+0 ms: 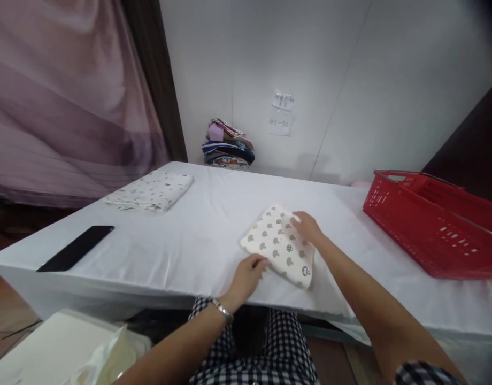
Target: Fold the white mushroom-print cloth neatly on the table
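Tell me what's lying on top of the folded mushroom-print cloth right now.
Both hands rest on the folded mushroom-print cloth: the right hand lies flat on its far right corner, and the left hand touches its near left edge. The fabric under the palms is covered, and nothing else lies on it.

The cloth (278, 245) is a small cream piece printed with scattered mushroom shapes, most of them grey, with one green and one dark blue among them. It is folded into a compact, roughly square pad of several layers and lies flat on the white worktop (182, 240), near its front edge and a little right of the middle. It sits turned at an angle, so that one corner points towards the front edge. The left hand (246, 275) touches its near left edge, and the right hand (307, 227) rests flat on its far right corner.
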Demonstrator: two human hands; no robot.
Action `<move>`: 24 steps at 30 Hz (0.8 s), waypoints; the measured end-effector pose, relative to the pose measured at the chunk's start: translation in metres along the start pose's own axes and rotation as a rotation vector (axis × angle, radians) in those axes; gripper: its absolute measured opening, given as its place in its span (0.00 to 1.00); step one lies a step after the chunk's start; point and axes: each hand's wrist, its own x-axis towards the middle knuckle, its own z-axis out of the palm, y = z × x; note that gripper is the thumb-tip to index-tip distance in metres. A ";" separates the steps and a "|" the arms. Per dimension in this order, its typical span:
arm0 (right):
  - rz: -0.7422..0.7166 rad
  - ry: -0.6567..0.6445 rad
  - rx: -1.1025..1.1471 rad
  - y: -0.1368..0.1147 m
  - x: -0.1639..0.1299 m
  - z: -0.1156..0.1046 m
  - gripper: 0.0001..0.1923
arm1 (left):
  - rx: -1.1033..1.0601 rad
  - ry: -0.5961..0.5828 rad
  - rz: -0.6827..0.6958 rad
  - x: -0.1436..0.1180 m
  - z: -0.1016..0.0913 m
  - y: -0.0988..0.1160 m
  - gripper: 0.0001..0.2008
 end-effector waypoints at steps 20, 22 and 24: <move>-0.288 -0.300 0.025 -0.033 -0.086 0.015 0.24 | 0.425 0.170 0.065 0.034 -0.042 -0.019 0.19; -0.279 -0.252 0.031 -0.043 -0.065 0.015 0.24 | 0.428 0.142 0.040 0.035 -0.040 -0.014 0.21; -0.312 -0.233 0.015 -0.058 -0.037 0.022 0.26 | 0.446 0.152 0.043 0.041 -0.035 -0.011 0.23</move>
